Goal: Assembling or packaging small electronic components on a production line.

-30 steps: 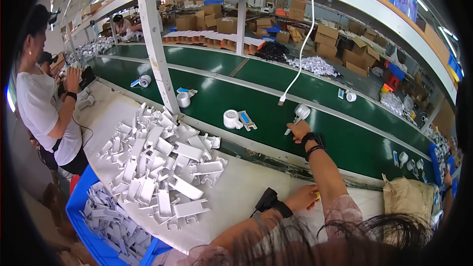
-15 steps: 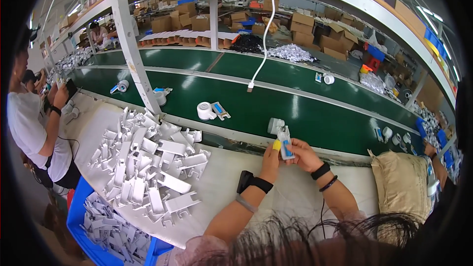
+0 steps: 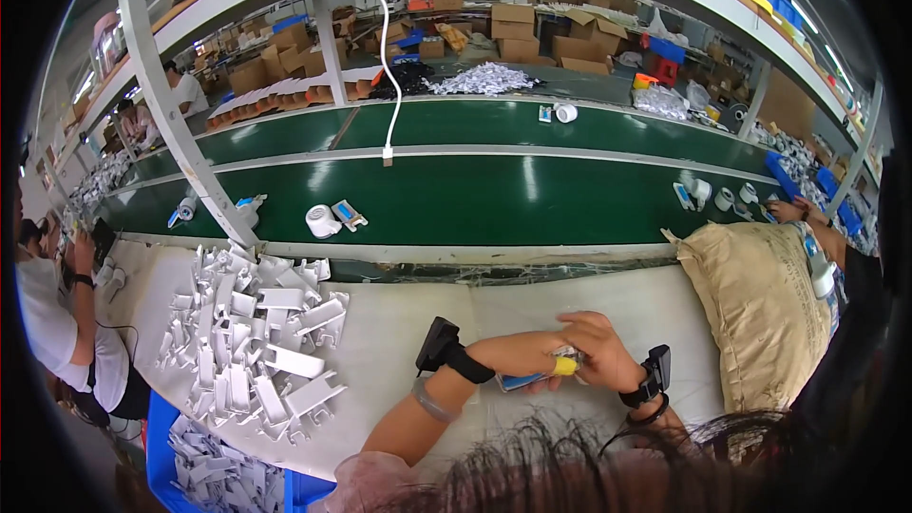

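My left hand (image 3: 532, 353) and my right hand (image 3: 600, 350) meet above the near side of the table, close to my body. Between them is a white plastic part (image 3: 518, 382) with a blue face, mostly covered by fingers. A yellow wrap (image 3: 567, 365) is around a fingertip of my left hand. The left fingers are closed on the part, and the right fingers curl over its other end; their exact grip is partly hidden. To the left lies a heap of white plastic housings (image 3: 256, 342) on the pale table cover.
A green conveyor belt (image 3: 494, 209) runs across, carrying a white round piece (image 3: 323, 220) beside a blue-and-white part (image 3: 350, 216). A brown sack (image 3: 750, 313) stands at right. A blue bin (image 3: 161, 456) is at lower left. A white cable (image 3: 385, 66) hangs down. Co-workers are at both sides.
Both hands have drawn back from the belt edge toward me with the white plastic part. The white round piece formerly just beyond them no longer shows on the belt. The view has turned.
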`<action>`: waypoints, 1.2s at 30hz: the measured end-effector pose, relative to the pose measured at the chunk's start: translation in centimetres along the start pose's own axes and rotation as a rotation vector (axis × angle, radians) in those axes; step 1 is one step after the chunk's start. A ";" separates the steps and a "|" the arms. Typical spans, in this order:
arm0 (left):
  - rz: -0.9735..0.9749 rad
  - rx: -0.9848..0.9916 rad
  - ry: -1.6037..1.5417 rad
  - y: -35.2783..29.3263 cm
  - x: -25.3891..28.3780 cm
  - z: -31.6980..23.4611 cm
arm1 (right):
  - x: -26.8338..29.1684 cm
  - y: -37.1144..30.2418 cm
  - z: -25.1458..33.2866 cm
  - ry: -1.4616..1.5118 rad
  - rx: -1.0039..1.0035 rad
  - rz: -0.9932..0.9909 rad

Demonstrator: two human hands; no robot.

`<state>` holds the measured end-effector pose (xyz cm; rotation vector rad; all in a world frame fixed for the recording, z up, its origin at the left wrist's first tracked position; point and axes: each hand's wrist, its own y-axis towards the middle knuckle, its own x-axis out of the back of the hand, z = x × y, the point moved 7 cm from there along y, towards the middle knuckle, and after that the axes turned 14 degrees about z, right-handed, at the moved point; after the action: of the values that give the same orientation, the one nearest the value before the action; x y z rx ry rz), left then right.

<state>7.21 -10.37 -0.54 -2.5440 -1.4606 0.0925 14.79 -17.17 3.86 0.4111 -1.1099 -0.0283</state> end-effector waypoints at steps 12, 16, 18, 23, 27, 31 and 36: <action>-0.462 -0.012 0.073 -2.3 3.8 1.1 | -2.4 -2.3 -2.9 0.947 -0.197 0.412; -0.595 -0.122 -0.018 -1.9 4.2 0.9 | -2.9 -2.5 -4.2 1.324 -0.293 0.262; -0.616 -0.124 -0.102 -1.7 4.2 0.8 | -2.3 -2.5 -4.5 1.283 -0.280 0.227; -0.631 -0.189 -0.237 -1.7 4.0 0.7 | -1.4 -2.7 -4.6 1.216 -0.350 0.266; -0.689 -0.194 -0.160 -1.7 3.7 0.4 | -0.9 -2.8 -3.7 0.982 -0.404 0.265; -0.737 -0.108 -0.038 -1.1 3.4 0.2 | 1.2 -1.8 -2.8 0.132 -0.357 0.010; -0.742 -0.107 -0.159 -0.3 2.9 1.7 | 1.8 -2.3 -2.3 -0.095 -0.269 -0.345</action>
<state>8.14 -7.48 -1.97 -1.9293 -2.4166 0.1016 18.03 -19.00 3.80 0.3575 -1.1001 -0.4999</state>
